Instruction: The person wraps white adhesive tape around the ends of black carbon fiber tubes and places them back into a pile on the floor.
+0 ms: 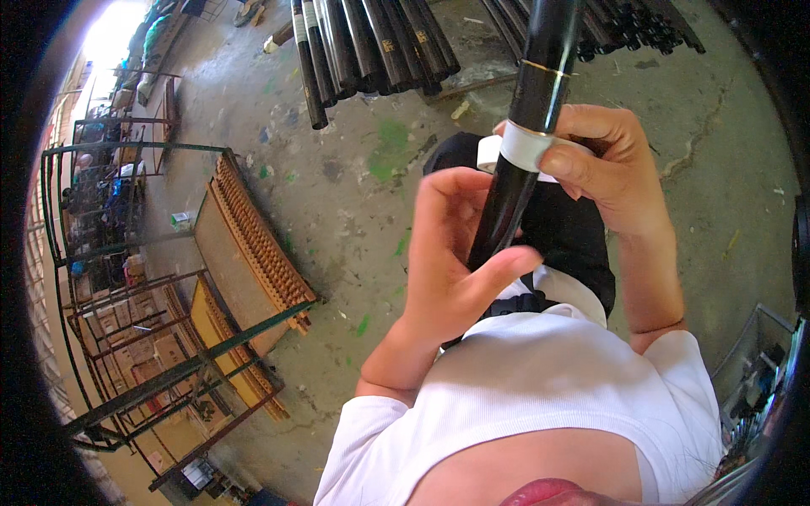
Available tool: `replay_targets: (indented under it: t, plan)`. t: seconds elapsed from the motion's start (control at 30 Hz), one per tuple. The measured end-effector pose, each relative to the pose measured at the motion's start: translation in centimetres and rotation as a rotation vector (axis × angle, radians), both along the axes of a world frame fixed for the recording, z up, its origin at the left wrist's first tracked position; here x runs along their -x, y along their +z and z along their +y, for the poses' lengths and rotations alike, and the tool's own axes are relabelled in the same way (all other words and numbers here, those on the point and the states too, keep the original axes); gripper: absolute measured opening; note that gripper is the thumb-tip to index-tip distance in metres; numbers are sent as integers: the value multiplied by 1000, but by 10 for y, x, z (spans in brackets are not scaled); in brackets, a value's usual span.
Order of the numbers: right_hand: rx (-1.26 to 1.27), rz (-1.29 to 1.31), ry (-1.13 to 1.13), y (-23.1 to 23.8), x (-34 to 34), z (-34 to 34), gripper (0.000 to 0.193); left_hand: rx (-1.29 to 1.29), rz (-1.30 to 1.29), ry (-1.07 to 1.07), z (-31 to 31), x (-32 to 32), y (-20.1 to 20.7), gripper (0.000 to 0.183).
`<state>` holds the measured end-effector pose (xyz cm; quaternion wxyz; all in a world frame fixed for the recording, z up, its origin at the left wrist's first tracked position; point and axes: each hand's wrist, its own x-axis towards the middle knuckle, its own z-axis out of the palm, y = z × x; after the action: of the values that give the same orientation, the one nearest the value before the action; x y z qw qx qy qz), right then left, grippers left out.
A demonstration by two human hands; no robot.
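Note:
A glossy black tube (pixel 540 93) with thin gold rings slants down from the top edge toward my body. A band of white tape (pixel 525 150) runs around it, and a white tape roll (pixel 488 154) shows just left of the band. My right hand (pixel 603 156) grips from the right, its thumb pressing on the tape and its fingers partly hidden behind the tube. Lower down, my left hand (pixel 460 244) cradles the tube's near end. Its fingers curl behind the tube and its thumb lies across the front.
Several dark tubes (pixel 371 42) lie side by side on the concrete floor (pixel 354 194) ahead, with a further stack of dark tubes (pixel 629 34) at the far right. Leftward stand metal frames (pixel 135 244) and a rack with a row of round brown pieces (pixel 257 232).

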<state>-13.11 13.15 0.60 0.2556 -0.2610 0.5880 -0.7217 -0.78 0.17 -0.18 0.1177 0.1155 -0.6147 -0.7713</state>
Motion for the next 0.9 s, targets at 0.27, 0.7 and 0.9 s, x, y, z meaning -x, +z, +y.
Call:
replay_targets:
  t: [0.27, 0.7, 0.9]
  plan:
    - [49, -16, 0, -6, 2, 1, 21, -123, 26, 26, 8, 3, 6, 48]
    - [86, -49, 41, -10, 3, 4, 20, -123, 68, -117, -3, -1, -13, 49]
    - [5, 36, -11, -8, -3, 4, 20, -234, 23, -114, 9, -1, -10, 38]
